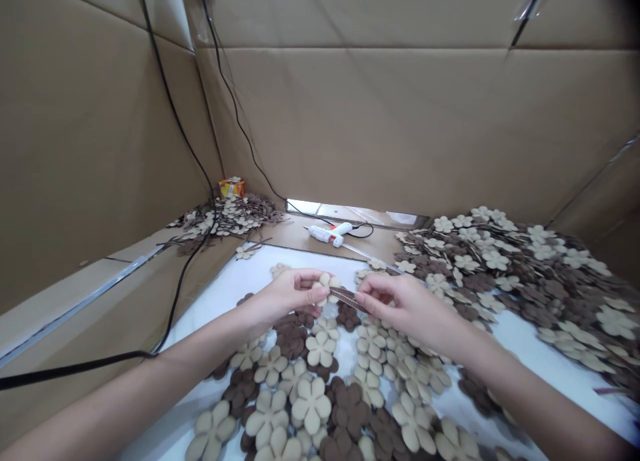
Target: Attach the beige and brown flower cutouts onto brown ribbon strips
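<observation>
My left hand [305, 291] pinches a small beige fabric flower [327, 286] between thumb and fingers, above the middle of the white board. From the flower a brown ribbon strip [346, 297] runs to the right, looking folded or doubled. My right hand [383, 295] is closed on the ribbon's other end. Beneath both hands lie loose beige flowers [311, 405] and dark brown flowers [349, 407], many overlapping. Whether the ribbon is fixed to the flower cannot be made out, as my left fingers cover part of it.
A white glue gun [330, 235] lies behind my hands, with a cable. A large flower pile [500, 254] covers the right side. Finished-looking pieces with brown strips [235, 214] heap at back left beside an orange packet [232, 187]. Cardboard walls [400, 127] enclose the board; a black cable [175, 114] hangs left.
</observation>
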Tool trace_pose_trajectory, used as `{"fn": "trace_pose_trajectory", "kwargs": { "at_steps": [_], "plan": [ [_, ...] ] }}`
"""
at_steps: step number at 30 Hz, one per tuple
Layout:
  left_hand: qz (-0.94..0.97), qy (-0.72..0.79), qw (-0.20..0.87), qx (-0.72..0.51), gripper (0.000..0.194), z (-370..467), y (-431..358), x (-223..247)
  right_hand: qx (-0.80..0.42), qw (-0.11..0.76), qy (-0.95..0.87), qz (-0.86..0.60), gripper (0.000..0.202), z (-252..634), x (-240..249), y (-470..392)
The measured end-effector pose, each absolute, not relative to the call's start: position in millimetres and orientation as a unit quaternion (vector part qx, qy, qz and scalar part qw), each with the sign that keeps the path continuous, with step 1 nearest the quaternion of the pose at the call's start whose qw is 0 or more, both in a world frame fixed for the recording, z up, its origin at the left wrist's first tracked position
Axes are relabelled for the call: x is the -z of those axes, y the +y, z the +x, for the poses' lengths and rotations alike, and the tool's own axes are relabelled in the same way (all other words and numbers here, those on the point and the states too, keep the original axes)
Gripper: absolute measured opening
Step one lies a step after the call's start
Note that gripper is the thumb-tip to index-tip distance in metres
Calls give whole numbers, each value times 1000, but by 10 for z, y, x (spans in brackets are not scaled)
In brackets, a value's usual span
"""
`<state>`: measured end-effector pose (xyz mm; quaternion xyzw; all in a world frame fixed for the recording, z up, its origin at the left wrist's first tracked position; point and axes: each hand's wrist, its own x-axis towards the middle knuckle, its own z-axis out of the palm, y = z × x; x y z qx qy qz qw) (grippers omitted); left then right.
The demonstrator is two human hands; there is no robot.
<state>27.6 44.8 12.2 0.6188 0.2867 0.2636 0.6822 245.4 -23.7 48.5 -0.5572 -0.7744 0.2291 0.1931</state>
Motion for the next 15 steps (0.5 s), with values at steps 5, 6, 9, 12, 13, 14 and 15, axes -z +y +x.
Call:
{"fn": "trace_pose_trajectory", "kwargs": {
  "at_steps": [5, 6, 9, 12, 13, 14, 15],
  "plan": [
    [608, 309, 668, -298, 33, 283, 426, -79, -245, 192, -775, -550, 29, 2463, -480, -247],
    [613, 316, 657, -305, 34, 286, 415, -77, -243, 194, -775, -549, 28, 2463, -480, -248],
    [618, 331, 636, -324, 37, 297, 381, -68, -248, 197, -777, -544, 28, 2457, -482, -247],
    [613, 339, 628, -339, 39, 306, 356, -64, -259, 194, -776, -542, 27, 2452, -478, -241],
    [611, 345, 625, -343, 38, 308, 350, -67, -260, 193, -776, -542, 27, 2451, -474, -238],
    [609, 350, 622, -347, 38, 311, 346, -73, -259, 192, -776, -543, 27, 2452, -469, -235],
    [606, 354, 621, -349, 37, 315, 342, -79, -260, 191, -776, -542, 28, 2454, -464, -233]
  ]
}}
